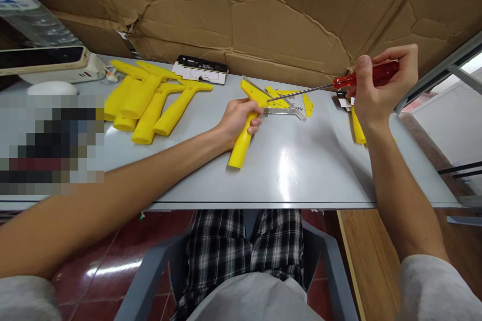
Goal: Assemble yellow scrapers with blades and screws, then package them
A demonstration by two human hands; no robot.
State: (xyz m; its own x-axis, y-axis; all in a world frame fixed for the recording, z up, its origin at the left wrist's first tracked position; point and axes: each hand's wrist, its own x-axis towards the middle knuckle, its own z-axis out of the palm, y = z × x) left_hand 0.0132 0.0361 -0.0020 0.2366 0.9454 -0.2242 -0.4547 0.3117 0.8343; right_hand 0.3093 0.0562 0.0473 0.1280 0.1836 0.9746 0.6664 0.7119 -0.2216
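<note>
Left hand (243, 123) clamped on yellow handle (243, 144); right hand (382, 83) grips red screwdriver (366, 76), tip at the handle's head. Hands apart, yellow handle pile (150, 103) left of left hand.

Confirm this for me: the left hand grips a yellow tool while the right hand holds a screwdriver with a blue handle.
The handle is wrong: the head view shows the screwdriver has a red one. The left hand does grip a yellow tool, the right hand the screwdriver.
</note>
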